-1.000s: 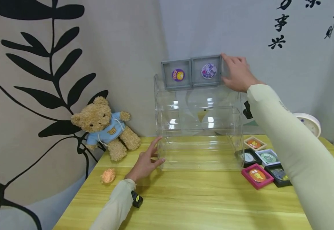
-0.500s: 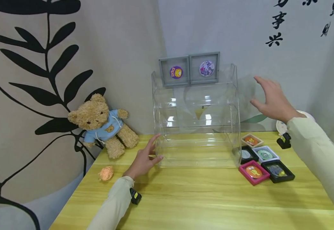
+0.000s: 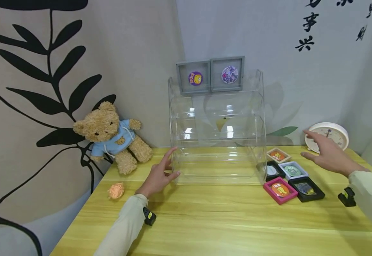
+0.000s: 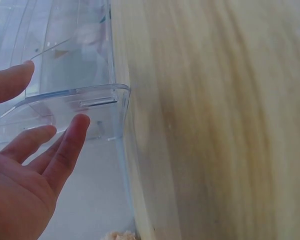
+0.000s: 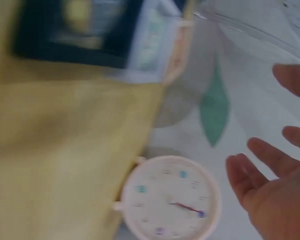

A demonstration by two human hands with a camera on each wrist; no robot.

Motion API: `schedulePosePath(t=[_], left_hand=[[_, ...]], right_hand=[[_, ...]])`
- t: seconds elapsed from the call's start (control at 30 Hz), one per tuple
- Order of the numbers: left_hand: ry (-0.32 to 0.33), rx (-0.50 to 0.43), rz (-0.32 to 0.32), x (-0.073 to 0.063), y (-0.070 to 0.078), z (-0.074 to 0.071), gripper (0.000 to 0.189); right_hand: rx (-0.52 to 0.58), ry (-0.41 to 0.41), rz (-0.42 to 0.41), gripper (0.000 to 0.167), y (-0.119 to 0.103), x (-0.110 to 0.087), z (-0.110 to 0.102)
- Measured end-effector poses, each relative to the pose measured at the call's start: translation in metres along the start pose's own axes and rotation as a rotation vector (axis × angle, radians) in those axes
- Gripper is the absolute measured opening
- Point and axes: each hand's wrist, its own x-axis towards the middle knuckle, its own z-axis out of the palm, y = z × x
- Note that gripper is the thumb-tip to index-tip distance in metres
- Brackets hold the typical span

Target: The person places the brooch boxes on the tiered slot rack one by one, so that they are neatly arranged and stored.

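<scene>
A clear tiered display rack point(image 3: 218, 137) stands on the table. Two grey square frames point(image 3: 186, 78) with round badges sit side by side on its top tier. My left hand point(image 3: 156, 178) is at the rack's lower left side, fingers spread; in the left wrist view the fingertips are close to the clear side panel point(image 4: 97, 100), and contact cannot be told. Over the right part of the table, my right hand point(image 3: 333, 155) holds nothing, its fingers extended and apart. Left of it lie framed badges: a pink frame point(image 3: 280, 190), a black frame point(image 3: 306, 189), a white frame point(image 3: 293, 170) and others.
A round white clock point(image 3: 336, 135) stands behind the right hand. On the left, a teddy bear point(image 3: 118, 138) in a blue top leans against the wall hanging, with a small peach ball point(image 3: 116, 191) in front. Wooden table point(image 3: 218, 220) extends before the rack.
My right hand has let go of the right grey frame, moved right and down from the rack's top to above the table near the clock. The left hand stays at the rack's side.
</scene>
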Motion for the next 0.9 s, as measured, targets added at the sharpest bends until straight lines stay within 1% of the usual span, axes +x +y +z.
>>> schedulePosePath(t=[0.13, 0.23, 0.37, 0.53, 0.63, 0.7, 0.77, 0.9], left_hand=[[-0.002, -0.005, 0.006, 0.000, -0.001, 0.001, 0.091], [-0.006, -0.011, 0.003, -0.001, 0.001, -0.001, 0.090], [-0.008, -0.011, -0.005, -0.001, 0.002, -0.002, 0.090], [-0.003, -0.014, -0.005, -0.001, 0.002, -0.002, 0.090], [-0.008, -0.017, -0.005, -0.002, 0.002, -0.002, 0.090], [-0.007, -0.017, -0.003, -0.001, 0.002, -0.002, 0.090], [-0.002, -0.017, 0.000, -0.001, 0.002, -0.001, 0.090], [0.002, -0.023, 0.006, -0.001, 0.002, 0.000, 0.091]], right_hand=[[-0.002, -0.096, 0.008, 0.081, 0.008, -0.020, 0.018], [0.003, -0.136, 0.003, 0.081, 0.011, -0.032, 0.027], [0.017, -0.179, 0.011, 0.080, 0.012, -0.046, 0.032], [0.082, -0.260, 0.063, 0.079, 0.006, -0.061, 0.032], [0.123, -0.275, 0.059, 0.075, 0.002, -0.069, 0.033], [0.145, -0.268, 0.037, 0.074, 0.001, -0.074, 0.035], [0.142, -0.256, 0.013, 0.073, 0.000, -0.077, 0.036], [0.110, -0.244, 0.005, 0.077, -0.001, -0.083, 0.037]])
